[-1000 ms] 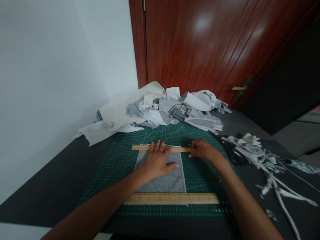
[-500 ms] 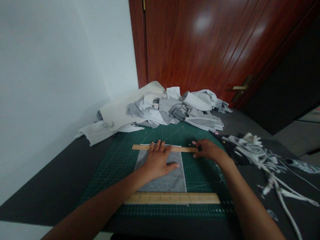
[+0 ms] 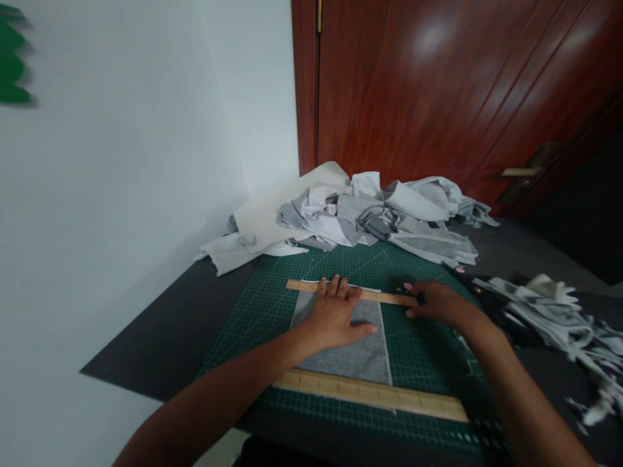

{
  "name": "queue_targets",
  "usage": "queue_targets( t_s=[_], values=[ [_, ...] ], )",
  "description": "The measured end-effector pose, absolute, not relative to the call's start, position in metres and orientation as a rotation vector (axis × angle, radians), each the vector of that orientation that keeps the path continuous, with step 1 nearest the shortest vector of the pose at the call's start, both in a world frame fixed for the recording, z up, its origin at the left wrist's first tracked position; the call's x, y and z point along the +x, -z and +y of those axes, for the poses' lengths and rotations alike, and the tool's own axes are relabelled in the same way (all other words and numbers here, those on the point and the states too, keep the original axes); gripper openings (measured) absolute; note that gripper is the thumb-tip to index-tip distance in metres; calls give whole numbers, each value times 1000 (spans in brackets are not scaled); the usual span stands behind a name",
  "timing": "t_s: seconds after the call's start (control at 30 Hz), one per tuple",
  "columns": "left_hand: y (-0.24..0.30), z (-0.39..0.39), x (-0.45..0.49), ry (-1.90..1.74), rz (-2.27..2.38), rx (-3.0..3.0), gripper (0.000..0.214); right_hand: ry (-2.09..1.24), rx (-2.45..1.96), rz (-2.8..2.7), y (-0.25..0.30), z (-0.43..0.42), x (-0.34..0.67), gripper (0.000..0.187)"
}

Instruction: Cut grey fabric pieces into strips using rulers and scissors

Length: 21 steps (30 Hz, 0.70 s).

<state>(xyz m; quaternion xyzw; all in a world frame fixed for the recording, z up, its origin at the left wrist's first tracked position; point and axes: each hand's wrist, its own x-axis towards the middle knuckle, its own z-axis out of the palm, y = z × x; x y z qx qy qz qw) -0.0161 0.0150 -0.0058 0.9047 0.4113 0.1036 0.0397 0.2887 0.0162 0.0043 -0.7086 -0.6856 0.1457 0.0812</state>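
My left hand [image 3: 335, 318] lies palm down with fingers spread. Its fingertips press on a narrow wooden ruler [image 3: 389, 298], and the palm rests on a piece of grey fabric [image 3: 360, 363]. At the ruler's right end is my right hand [image 3: 440, 303], its thumb and forefinger either side of the tip. A thin white fabric edge [image 3: 372, 290] shows just beyond the ruler. Across the near end of the grey piece lies a wider wooden ruler [image 3: 379, 393], touched by neither hand. Everything rests on a green cutting mat [image 3: 423, 363] printed with a grid.
White and grey fabric pieces [image 3: 365, 211] are heaped at the back of the dark table [image 3: 185, 331]. More strips and scraps [image 3: 564, 311] lie to the right. A white wall [image 3: 146, 162] stands left, with a reddish wooden door [image 3: 413, 97] behind.
The view has swung left, so the scene sits further right and slightly rotated. Both hands keep their places at the narrow ruler; the rulers and fabric look unmoved on the mat.
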Motion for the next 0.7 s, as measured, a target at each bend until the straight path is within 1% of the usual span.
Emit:
queue_targets(
  t_s=[0.1,0.2,0.43,0.7],
  values=[
    [6,15,-16,-309,1264,2762,91,-449,-2092,-2063,-5,18,290,31],
    [6,15,-16,-317,1265,2768,91,-455,-2077,-2068,-6,18,290,27],
    [6,15,-17,-317,1256,2771,97,-472,-2099,-2084,-10,16,286,31],
    [7,16,-17,-326,1252,2754,96,-461,-2132,-2044,-12,15,283,30]
  ],
)
